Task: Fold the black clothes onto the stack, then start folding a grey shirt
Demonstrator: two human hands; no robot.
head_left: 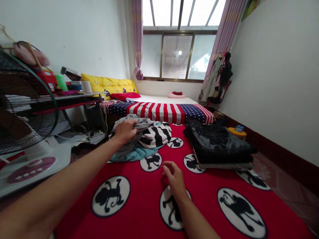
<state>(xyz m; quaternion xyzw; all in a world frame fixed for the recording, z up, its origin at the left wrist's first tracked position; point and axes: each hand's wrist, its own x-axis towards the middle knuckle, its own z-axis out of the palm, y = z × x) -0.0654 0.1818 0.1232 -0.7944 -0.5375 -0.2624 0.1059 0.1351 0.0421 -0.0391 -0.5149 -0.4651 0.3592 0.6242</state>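
Observation:
My left hand [125,132] is closed on a grey garment [144,124] at the top of a loose clothes pile. In that pile I also see a black-and-white striped garment [157,135] and a teal garment [139,154] underneath. My right hand [173,175] hovers over or rests on the red blanket [139,192] with its monkey prints; its fingers are slightly curled and apart, with nothing in them. To the right lies a stack of folded dark clothes [221,142], a shiny black piece on top.
A fan [27,99] and a cluttered desk [74,96] stand at the left. Behind the blanket is a bed with a stars-and-stripes cover [157,112]. A yellow stool [236,132] stands beyond the dark stack, near the right wall. Clothes [216,79] hang by the window.

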